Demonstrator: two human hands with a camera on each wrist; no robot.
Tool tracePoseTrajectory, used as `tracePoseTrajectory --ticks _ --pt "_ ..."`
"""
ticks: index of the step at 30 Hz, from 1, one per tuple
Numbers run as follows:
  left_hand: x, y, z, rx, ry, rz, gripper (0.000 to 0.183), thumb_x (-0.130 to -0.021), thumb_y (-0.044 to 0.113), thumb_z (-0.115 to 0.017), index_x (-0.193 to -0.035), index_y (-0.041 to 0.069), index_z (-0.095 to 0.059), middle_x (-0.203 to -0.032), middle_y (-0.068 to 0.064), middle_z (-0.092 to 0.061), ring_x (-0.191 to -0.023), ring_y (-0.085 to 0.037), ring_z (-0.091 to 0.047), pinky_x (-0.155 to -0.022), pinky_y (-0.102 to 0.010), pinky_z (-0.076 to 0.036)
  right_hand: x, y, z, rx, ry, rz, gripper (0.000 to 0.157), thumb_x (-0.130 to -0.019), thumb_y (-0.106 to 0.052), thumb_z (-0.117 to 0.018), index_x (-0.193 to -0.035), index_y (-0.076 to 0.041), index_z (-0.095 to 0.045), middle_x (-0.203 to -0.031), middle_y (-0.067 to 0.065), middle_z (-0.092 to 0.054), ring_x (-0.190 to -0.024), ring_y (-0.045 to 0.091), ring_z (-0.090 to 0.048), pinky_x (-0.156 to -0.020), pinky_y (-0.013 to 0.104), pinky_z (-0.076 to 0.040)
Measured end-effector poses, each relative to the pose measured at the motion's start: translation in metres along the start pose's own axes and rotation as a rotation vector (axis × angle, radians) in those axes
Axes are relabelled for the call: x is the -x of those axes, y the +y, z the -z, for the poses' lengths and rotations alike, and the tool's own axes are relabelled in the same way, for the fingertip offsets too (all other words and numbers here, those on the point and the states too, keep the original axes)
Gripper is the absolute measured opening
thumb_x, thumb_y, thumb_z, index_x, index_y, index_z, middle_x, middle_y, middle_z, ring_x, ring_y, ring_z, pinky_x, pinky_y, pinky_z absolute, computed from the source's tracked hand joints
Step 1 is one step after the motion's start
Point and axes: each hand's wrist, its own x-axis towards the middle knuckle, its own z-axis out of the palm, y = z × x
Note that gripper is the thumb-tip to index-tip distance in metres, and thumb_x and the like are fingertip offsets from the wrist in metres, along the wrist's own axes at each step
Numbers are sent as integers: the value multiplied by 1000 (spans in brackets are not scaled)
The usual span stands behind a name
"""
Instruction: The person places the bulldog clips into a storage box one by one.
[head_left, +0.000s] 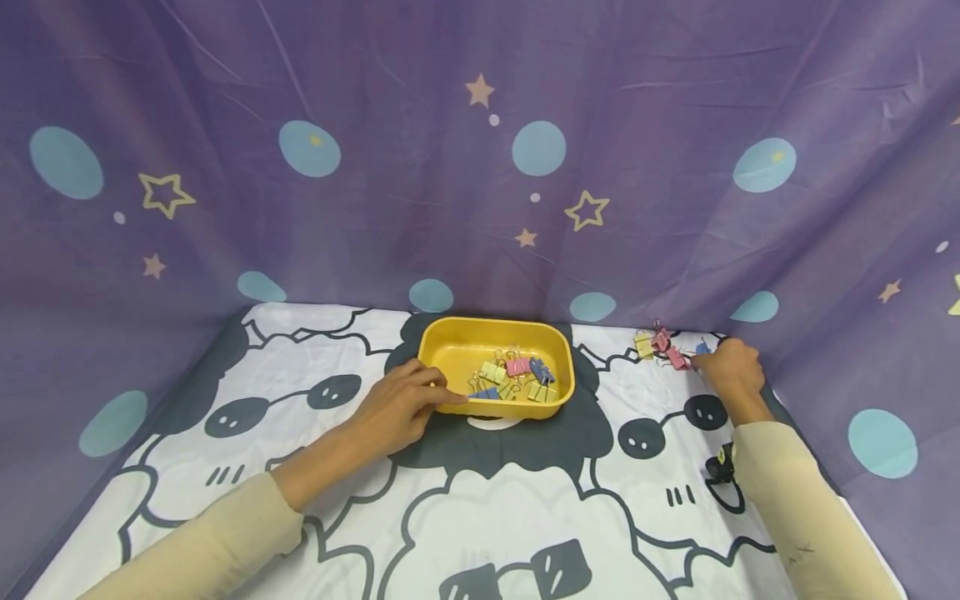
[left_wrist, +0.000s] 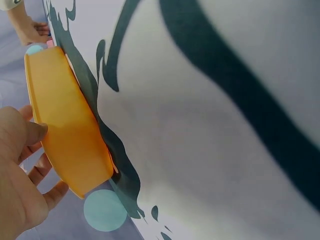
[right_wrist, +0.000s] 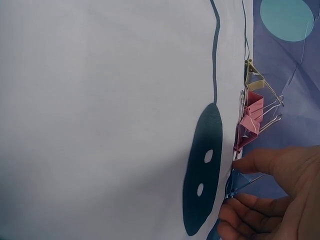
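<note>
A yellow plastic tub (head_left: 558,408) stands near the back of the table, holding several pink, blue and yellow binder clips (head_left: 517,367). My left hand (head_left: 401,404) grips its left front corner, the thumb along the front wall. In the left wrist view, the other fingers (left_wrist: 41,170) bend around the tub's side and rim. At the back right, my right hand (head_left: 727,371) has thumb and curled fingers on either side of a blue binder clip (right_wrist: 241,181), partly hidden by the hand. Just left of it lie pink binder clips (head_left: 677,358) and a yellow binder clip (head_left: 644,345).
A white cloth (head_left: 337,492) with dark sheep drawings covers the table. Purple curtains (head_left: 375,233) with stars and ovals rise along the back and sides. A small black object (head_left: 721,467) with a yellow-green mark is beside the right sleeve.
</note>
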Motion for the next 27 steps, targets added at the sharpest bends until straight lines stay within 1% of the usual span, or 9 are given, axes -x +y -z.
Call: tracePoseTrajectory --ticks 4,9,16,24,27 --pt "-1 0 1 -2 -11 2 48 -94 -6 -80 -123 31 -89 -107 3 -77 -102 -20 -62 -90 -39 -56 1 1 -1 -15 11 4 65 -98 -36 -74 -129 21 -64 -137 52 -59 -126 68 -63 -101 73 -56" --pt "-1 1 2 4 -14 14 51 -93 -8 -78 -124 31 -89 -107 3 -77 -103 -20 -62 -91 -40 -56 0 3 -4 -18 20 0 67 -97 -35 -76 -131 21 -63 -137 51 -60 -126 68 -63 -102 73 -56" --pt "-1 0 2 -5 -13 -1 49 -93 -6 -80 -124 31 -89 -106 4 -77 -102 -20 -61 -88 -39 -56 -2 5 -6 -17 29 24 61 -100 -35 -74 -126 20 -66 -132 50 -63 -120 66 -66 -96 71 -56" --pt "-2 -1 2 -12 -15 -14 47 -94 -4 -82 -124 31 -89 -107 3 -77 -102 -20 -62 -88 -39 -56 0 6 -5 -19 21 22 67 -99 -34 -72 -133 23 -61 -136 52 -59 -124 68 -64 -100 72 -55" --pt "-2 -1 3 -10 -14 -18 47 -94 -4 -82 -124 31 -89 -107 3 -76 -102 -20 -62 -88 -38 -56 1 8 -6 -29 31 28 65 -99 -34 -72 -131 22 -63 -134 52 -61 -123 67 -65 -99 72 -55"
